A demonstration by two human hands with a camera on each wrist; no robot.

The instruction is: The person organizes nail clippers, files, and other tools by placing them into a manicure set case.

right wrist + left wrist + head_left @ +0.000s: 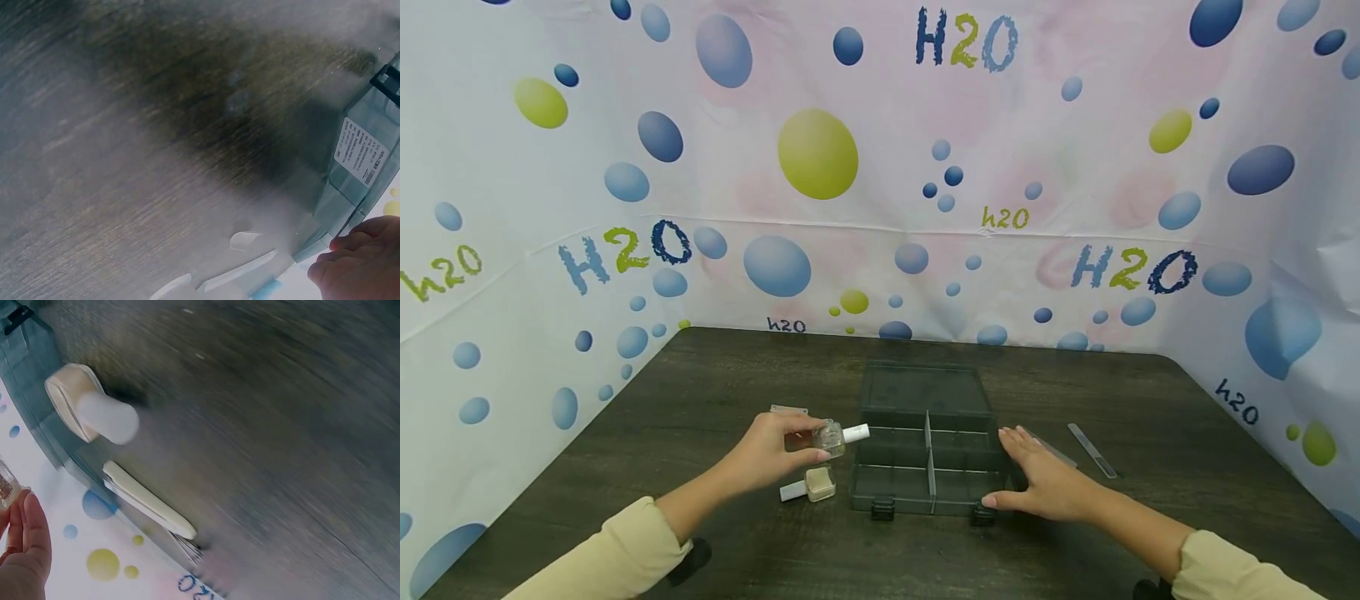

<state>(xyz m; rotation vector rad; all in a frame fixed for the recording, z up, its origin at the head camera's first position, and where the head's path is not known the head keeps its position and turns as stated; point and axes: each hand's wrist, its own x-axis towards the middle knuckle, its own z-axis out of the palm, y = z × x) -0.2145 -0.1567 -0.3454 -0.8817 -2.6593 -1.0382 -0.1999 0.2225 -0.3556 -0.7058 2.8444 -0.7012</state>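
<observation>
My left hand (772, 444) pinches a clear glittery nail polish bottle (831, 439) with a white cap, held left of the box. Only that bottle's edge (7, 487) shows in the left wrist view. A dark see-through compartment box (891, 492) stands on the table with its lid (925, 388) swung back; the compartments in sight hold nothing. My right hand (1048, 477) rests against the box's right side, fingers spread and thumb by the front latch (982, 514). A beige nail polish bottle (820, 483) lies below my left hand, its white cap pointing left.
A nail file (1092, 451) lies right of the box. Another thin strip (1063, 454) is partly hidden behind my right hand. Beyond my left hand lies a slim cream-and-metal tool (150, 500). A bubble-patterned sheet (880, 275) borders the dark table (745, 367).
</observation>
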